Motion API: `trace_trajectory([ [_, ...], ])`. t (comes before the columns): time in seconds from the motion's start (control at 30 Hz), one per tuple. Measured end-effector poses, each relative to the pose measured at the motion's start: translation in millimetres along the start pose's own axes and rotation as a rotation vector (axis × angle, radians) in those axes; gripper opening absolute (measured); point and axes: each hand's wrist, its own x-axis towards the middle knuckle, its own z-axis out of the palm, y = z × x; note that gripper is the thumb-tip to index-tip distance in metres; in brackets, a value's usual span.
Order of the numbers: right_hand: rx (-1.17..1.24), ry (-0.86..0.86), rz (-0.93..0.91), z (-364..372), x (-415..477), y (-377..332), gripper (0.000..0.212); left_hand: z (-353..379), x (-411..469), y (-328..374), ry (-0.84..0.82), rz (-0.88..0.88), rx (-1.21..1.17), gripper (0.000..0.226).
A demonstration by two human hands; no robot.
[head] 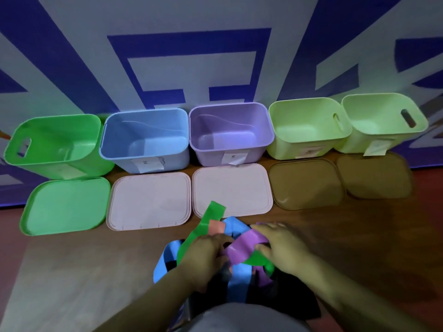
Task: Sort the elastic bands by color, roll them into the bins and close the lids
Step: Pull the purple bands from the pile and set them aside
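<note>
Head view: a pile of elastic bands (237,274) in green, blue, purple, orange and black lies on the wooden floor (72,271), just in front of the person. The right hand (280,245) pinches a purple band (242,248) between thumb and fingers at the top of the pile. The left hand (206,250) has its fingers curled into the tangle beside that band's other end (which strip it grips is lost in blur). A green band (211,216) reaches up over the edge of one pink lid (232,188).

Five open bins stand along the wall (215,20): a green bin (79,130), a blue bin (143,130), a purple bin (230,125) and two pale green bins (304,121) (378,116). Before them lie a green lid (64,204), another pink lid (148,200) and two brown lids (304,183) (374,173).

White paper labels (148,164) hang on the bin fronts, their marks too blurred to read. Large blue shapes on the wall spell nothing legible.
</note>
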Motion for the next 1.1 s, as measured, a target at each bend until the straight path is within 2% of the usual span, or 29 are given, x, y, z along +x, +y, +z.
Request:
trace_trajectory([
  [0.1,0.090,0.017,-0.037,-12,9,1,0.052,-13,0,-1,0.061,-0.029,-0.202,0.045],
  [0.27,0.321,0.033,-0.069,-30,23,4,0.016,-51,-3,1,0.100,-0.018,-0.206,0.049],
  [0.4,0.462,0.027,-0.134,-42,24,-1,0.020,-74,-14,-2,0.131,0.021,-0.213,0.052],
  [0.47,0.484,0.021,-0.154,-49,20,-7,0.014,-80,-24,-4,0.181,0.027,-0.234,0.058],
  [0.6,0.503,0.023,-0.189,-69,9,-26,0.031,-88,-49,-17,0.284,0.010,-0.289,0.040],
  [0.67,0.570,0.040,-0.210,-74,4,-36,0.039,-94,-65,-26,0.358,-0.026,-0.342,0.039],
  [0.77,0.584,0.014,-0.245,-74,0,-54,0.035,-99,-93,-39,0.416,-0.105,-0.466,0.036],
  [0.83,0.545,-0.006,-0.262,-69,2,-68,0.038,-101,-112,-52,0.457,-0.132,-0.461,0.036],
  [0.93,0.519,-0.050,-0.277,-56,10,-97,0.030,-104,-144,-76,0.520,-0.156,-0.345,0.051],
  [1.0,0.493,-0.060,-0.295,-41,18,-120,0.027,-102,-167,-91,0.539,-0.193,-0.355,0.059],
  [1.1,0.480,-0.088,-0.299,-15,34,-160,0.026,-96,-204,-119,0.543,-0.287,-0.377,0.044],
])
